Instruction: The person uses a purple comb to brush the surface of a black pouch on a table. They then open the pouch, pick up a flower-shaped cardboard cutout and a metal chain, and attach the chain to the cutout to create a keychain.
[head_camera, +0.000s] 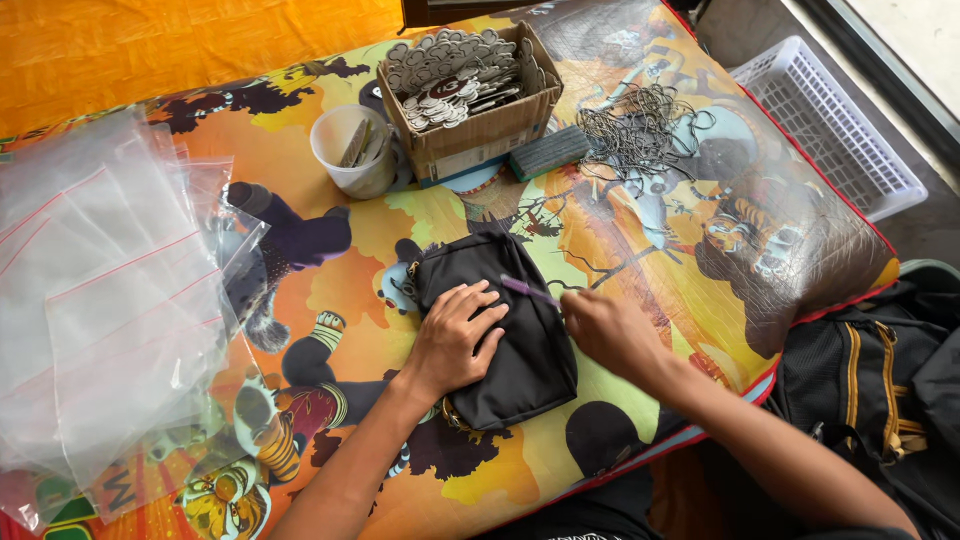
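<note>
At centre frame, your left hand (455, 335) lay flat, fingers spread, pressing down on one small black pouch (500, 335) on the cartoon-printed table cover (700, 200). Your right hand (605, 330) was closed around one thin purple tool (530, 291), its tip angled toward the pouch's top edge.

By the look of it, the work on this pouch was under way and not finished: no tag or cord could be seen fixed to it, and it had not gone into a bag.

Above the hands stood one cardboard box (480, 125) heaped with flat round tags, too many to count, with one white cup (350, 150) to its left holding a few flat pieces, and one dark green block (550, 152) to its right. One tangle of thin cords (635, 125) lay further right. A stack of clear zip bags (100, 290), at least four, filled the left side. One white basket (830, 125) sat at upper right, one dark backpack (880, 390) at lower right.
</note>
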